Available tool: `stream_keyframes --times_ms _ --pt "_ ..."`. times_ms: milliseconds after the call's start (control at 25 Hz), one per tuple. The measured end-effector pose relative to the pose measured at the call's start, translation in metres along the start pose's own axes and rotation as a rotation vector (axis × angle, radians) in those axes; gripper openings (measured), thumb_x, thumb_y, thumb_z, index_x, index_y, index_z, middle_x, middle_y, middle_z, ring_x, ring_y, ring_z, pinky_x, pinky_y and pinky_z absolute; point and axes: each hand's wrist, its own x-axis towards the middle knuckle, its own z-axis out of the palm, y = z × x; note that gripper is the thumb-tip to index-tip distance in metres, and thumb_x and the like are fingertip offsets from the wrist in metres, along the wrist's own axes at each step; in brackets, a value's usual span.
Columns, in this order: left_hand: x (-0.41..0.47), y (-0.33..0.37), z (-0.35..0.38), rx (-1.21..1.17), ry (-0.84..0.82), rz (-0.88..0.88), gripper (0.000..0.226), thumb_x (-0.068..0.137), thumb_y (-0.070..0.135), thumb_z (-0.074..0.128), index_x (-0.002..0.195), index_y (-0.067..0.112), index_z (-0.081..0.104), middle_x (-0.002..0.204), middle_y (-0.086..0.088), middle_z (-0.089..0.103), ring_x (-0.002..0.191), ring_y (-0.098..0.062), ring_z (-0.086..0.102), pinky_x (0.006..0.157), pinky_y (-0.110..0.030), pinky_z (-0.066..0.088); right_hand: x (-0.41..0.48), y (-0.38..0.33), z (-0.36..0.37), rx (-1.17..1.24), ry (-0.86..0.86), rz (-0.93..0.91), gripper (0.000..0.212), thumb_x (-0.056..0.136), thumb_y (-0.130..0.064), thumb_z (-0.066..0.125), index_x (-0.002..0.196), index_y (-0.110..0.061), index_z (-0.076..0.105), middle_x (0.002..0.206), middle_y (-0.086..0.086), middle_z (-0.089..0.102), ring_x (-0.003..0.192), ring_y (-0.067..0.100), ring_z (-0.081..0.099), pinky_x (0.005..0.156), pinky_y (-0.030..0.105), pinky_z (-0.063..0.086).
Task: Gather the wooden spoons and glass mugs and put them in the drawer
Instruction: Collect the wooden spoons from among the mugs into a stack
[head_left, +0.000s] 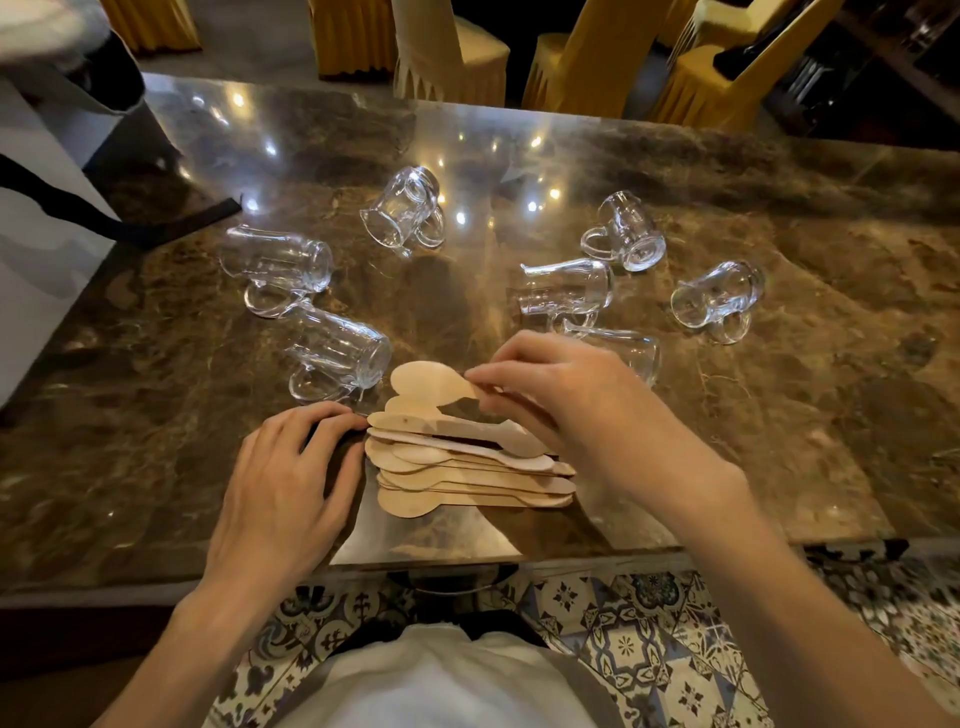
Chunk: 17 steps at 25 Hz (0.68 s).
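Note:
A pile of several flat wooden spoons lies near the front edge of the brown marble table, bowls to the left. My right hand pinches the handle of one wooden spoon just above the pile. My left hand rests flat on the table, fingertips against the pile's left side. Several glass mugs lie on their sides beyond the pile: one close to the left, one farther left, one at the back. More mugs lie at right. No drawer is visible.
A white bag with black straps stands on the table's left side. Chairs in yellow covers stand behind the far edge. Patterned floor tiles show below the front edge.

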Motion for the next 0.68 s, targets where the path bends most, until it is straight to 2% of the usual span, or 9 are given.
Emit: stream_keyframes --times_ms 240,440,680 --pt "-0.002 0.002 -0.004 -0.013 -0.009 -0.005 0.039 0.089 0.037 0.038 0.114 0.017 0.06 0.116 -0.001 0.059 0.108 -0.018 0.05 0.091 -0.034 0.037 -0.009 -0.006 0.038 -0.047 -0.101 0.022 0.028 0.097 -0.033 0.046 0.117 -0.026 0.065 0.107 -0.005 0.065 0.093 0.015 0.059 0.08 0.028 0.042" --pt "-0.002 0.002 -0.004 -0.018 -0.009 -0.01 0.037 0.089 0.036 0.04 0.114 0.017 0.06 0.116 0.0 0.059 0.108 -0.017 0.049 0.091 -0.031 0.036 -0.014 -0.007 0.055 -0.09 -0.127 0.011 0.03 0.099 -0.033 0.042 0.119 -0.025 0.063 0.112 -0.004 0.063 0.098 0.017 0.056 0.083 0.031 0.044" --pt "-0.002 0.002 -0.004 -0.026 -0.021 -0.014 0.038 0.089 0.037 0.04 0.114 0.017 0.061 0.117 0.0 0.059 0.108 -0.018 0.051 0.091 -0.033 0.037 -0.015 -0.006 0.058 -0.087 -0.079 0.002 0.026 0.097 -0.032 0.049 0.115 -0.025 0.066 0.108 -0.003 0.065 0.092 0.017 0.058 0.077 0.03 0.046"
